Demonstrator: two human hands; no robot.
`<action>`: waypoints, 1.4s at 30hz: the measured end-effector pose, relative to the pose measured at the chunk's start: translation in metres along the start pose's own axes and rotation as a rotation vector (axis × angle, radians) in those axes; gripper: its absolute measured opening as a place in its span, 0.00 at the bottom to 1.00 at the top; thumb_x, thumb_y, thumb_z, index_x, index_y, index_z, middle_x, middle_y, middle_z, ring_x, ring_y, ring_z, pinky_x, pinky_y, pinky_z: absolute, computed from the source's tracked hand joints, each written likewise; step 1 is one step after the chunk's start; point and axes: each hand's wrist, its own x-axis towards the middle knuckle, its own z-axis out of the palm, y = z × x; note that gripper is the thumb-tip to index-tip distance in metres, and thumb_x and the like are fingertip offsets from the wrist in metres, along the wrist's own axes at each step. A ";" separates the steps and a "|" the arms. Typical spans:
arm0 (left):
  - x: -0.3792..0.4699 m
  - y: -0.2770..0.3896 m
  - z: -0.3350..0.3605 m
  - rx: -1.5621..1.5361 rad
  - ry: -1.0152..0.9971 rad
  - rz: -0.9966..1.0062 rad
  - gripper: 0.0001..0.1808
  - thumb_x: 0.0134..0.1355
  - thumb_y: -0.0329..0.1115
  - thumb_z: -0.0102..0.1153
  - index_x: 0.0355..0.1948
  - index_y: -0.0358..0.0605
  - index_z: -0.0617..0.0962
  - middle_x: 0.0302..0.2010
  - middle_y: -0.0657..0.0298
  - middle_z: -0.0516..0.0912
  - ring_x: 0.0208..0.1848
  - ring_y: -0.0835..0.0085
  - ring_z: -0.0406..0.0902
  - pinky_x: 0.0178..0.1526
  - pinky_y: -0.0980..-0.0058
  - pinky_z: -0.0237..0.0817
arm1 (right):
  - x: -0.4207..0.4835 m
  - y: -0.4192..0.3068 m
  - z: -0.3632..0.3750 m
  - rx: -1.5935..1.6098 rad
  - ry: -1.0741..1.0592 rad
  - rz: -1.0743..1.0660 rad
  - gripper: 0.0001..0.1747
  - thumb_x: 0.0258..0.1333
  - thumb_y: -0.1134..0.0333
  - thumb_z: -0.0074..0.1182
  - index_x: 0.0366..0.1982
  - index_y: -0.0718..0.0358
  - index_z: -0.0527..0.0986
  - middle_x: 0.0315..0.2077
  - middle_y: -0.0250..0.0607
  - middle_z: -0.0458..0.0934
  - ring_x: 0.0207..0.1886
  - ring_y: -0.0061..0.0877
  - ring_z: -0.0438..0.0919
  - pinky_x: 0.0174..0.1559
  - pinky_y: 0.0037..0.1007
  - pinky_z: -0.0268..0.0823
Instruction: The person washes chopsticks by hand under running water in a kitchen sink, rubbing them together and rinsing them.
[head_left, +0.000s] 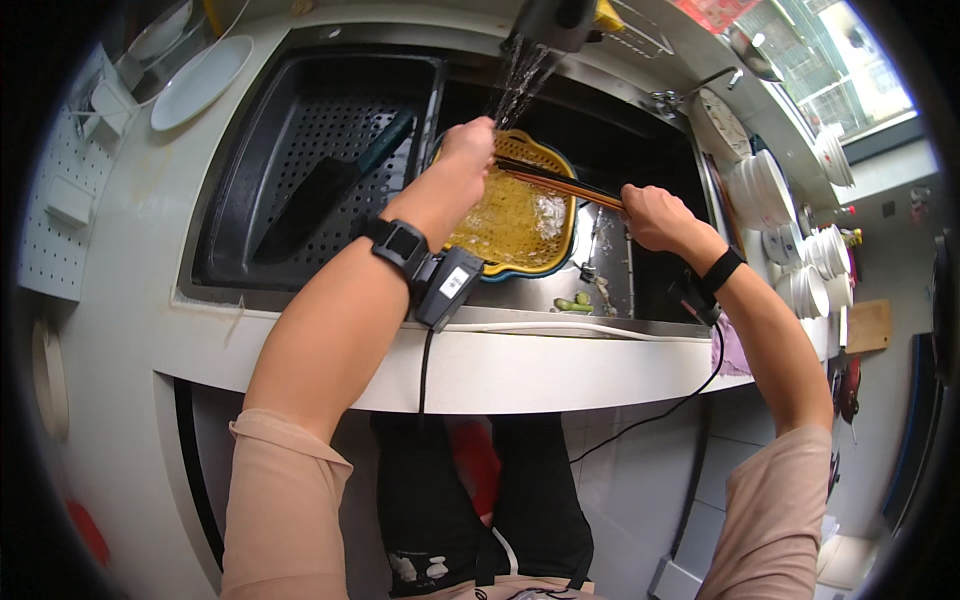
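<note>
Several chopsticks (564, 183), dark and brown, stretch between my two hands over a yellow plastic basket (566, 251) that holds water. My right hand (658, 217) is closed on their right ends. Close to their left ends, beside the running water (523, 82), is my left hand (471, 154); its fingers are curled and partly hidden, so its hold on them is not certain. The water falls from a dark faucet head (555, 24). A blue rim shows beneath the yellow basket, in the right part of the sink.
A knife (319, 187) with a green handle lies in the perforated black tray (247, 150) at left. Green vegetable pieces (574, 303) lie near the sink's front edge. White bowls (761, 187) stand at right, an oval plate (202, 82) at left. Cables hang from both wrists.
</note>
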 end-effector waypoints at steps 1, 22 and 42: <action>-0.002 -0.001 0.003 0.004 -0.016 0.009 0.18 0.63 0.46 0.49 0.44 0.42 0.73 0.32 0.63 0.77 0.30 0.75 0.72 0.29 0.76 0.61 | -0.005 0.008 0.000 -0.003 0.008 0.017 0.09 0.50 0.72 0.48 0.33 0.70 0.72 0.27 0.60 0.78 0.35 0.50 0.79 0.35 0.44 0.71; -0.127 -0.005 0.098 -0.399 -0.364 -0.195 0.43 0.58 0.48 0.53 0.62 0.24 0.54 0.60 0.39 0.62 0.63 0.46 0.61 0.66 0.58 0.52 | -0.107 0.024 -0.040 1.216 -0.224 0.122 0.12 0.49 0.71 0.53 0.16 0.67 0.68 0.11 0.35 0.67 0.10 0.23 0.64 0.14 0.28 0.58; -0.062 -0.057 0.136 -1.189 -0.078 -0.158 0.26 0.68 0.54 0.41 0.16 0.53 0.60 0.09 0.72 0.58 0.11 0.78 0.56 0.24 0.75 0.60 | -0.090 0.011 0.010 1.205 0.617 0.122 0.17 0.53 0.59 0.56 0.30 0.69 0.74 0.23 0.49 0.78 0.26 0.36 0.78 0.33 0.32 0.69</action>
